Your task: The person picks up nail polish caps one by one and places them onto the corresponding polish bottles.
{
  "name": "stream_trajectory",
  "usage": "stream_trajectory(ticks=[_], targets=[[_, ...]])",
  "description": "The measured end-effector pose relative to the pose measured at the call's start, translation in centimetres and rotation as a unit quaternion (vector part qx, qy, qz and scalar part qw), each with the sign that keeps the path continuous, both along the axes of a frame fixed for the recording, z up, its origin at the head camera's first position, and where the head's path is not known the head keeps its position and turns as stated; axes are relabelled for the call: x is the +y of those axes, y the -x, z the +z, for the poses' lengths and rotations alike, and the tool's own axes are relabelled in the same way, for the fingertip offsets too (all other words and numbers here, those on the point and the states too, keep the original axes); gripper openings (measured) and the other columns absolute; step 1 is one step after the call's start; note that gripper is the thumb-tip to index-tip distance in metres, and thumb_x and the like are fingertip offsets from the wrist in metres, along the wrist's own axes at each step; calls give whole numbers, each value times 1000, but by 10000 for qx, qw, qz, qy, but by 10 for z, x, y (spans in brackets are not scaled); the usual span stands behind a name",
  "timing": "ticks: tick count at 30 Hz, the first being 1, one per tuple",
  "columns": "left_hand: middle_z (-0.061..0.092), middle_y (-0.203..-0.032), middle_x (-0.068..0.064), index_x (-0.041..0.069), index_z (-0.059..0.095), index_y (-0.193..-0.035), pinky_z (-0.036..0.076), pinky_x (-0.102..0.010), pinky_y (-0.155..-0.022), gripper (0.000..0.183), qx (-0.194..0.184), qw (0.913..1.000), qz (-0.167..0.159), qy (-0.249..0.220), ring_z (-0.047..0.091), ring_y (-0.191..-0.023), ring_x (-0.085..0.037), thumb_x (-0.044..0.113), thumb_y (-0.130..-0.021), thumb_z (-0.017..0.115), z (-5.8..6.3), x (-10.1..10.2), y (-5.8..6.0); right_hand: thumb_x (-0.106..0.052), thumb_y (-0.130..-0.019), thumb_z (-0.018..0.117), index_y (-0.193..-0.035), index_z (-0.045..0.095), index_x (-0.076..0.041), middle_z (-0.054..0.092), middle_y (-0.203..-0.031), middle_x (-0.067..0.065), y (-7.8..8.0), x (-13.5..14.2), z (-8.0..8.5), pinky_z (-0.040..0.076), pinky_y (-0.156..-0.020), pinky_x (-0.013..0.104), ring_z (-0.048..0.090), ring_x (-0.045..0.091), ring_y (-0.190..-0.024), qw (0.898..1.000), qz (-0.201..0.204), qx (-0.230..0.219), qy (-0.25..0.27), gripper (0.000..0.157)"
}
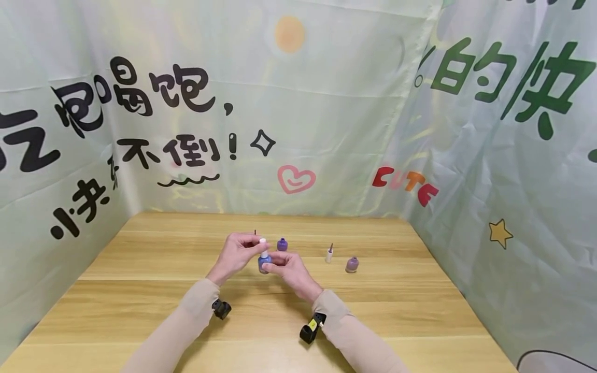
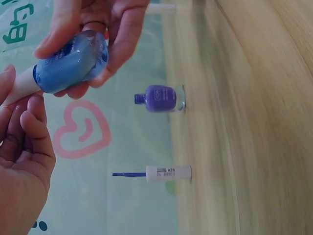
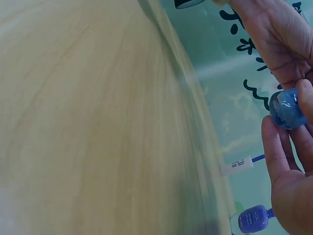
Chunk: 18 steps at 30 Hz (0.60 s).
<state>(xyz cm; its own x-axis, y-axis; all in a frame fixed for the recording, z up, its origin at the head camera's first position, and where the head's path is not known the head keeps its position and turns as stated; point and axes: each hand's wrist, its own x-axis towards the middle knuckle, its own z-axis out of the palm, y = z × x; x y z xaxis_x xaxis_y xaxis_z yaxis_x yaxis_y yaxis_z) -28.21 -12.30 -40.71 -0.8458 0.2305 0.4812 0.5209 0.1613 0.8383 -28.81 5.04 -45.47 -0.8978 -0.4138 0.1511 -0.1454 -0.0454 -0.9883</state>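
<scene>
A nail polish bottle with blue polish (image 1: 264,263) is held up over the table between both hands. My right hand (image 1: 293,270) grips its glass body between thumb and fingers. My left hand (image 1: 237,255) pinches the white cap (image 2: 22,87), which sits against the top of the bottle; whether it is screwed tight I cannot tell. Behind the hands stand an uncapped purple polish bottle (image 2: 160,98) and its white brush cap (image 2: 168,173), purple brush pointing up. The left hand partly hides that brush cap in the head view.
To the right stand an uncapped mauve polish bottle (image 1: 352,264) and another white brush cap (image 1: 329,255), brush upward. The wooden table (image 1: 396,321) is bordered at the back and sides by printed cloth curtains (image 1: 345,129).
</scene>
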Motion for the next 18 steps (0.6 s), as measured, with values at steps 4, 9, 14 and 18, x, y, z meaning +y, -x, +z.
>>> stream_trajectory(ticks=[4, 9, 14, 18], targets=[[66, -79, -11, -3, 69, -91, 47, -29, -55, 18, -189, 9998, 39, -1, 56, -63, -25, 12, -81, 68, 6, 1, -5, -11, -80, 69, -105, 65, -1, 67, -97, 10, -3, 1, 7, 48, -80, 31, 63, 19, -88, 10000, -27, 5, -80, 27], [66, -78, -10, -2, 70, -91, 46, -26, -55, 18, -263, 9996, 102, -4, 55, -63, -20, 13, -81, 69, 7, 0, -7, -8, -80, 68, -105, 65, 2, 67, -97, 11, -12, 0, 18, 49, -79, 30, 63, 18, -88, 9998, -24, 85, -205, 27], [66, -78, -8, 2, 71, -89, 46, -26, -54, 16, -311, 9994, 137, 37, 56, -64, -27, 14, -80, 70, 5, 0, -7, -8, -81, 68, -105, 65, 1, 67, -96, 11, -15, -1, 22, 49, -78, 30, 64, 17, -87, 9997, -59, 92, -224, 26], [66, -78, -6, 6, 71, -89, 47, -28, -55, 15, -361, 9988, 293, 153, 57, -66, -30, 17, -79, 71, 6, -1, -7, -7, -81, 68, -105, 65, 1, 67, -96, 12, -15, -3, 24, 49, -78, 30, 64, 18, -87, 9998, -64, 64, -197, 26]])
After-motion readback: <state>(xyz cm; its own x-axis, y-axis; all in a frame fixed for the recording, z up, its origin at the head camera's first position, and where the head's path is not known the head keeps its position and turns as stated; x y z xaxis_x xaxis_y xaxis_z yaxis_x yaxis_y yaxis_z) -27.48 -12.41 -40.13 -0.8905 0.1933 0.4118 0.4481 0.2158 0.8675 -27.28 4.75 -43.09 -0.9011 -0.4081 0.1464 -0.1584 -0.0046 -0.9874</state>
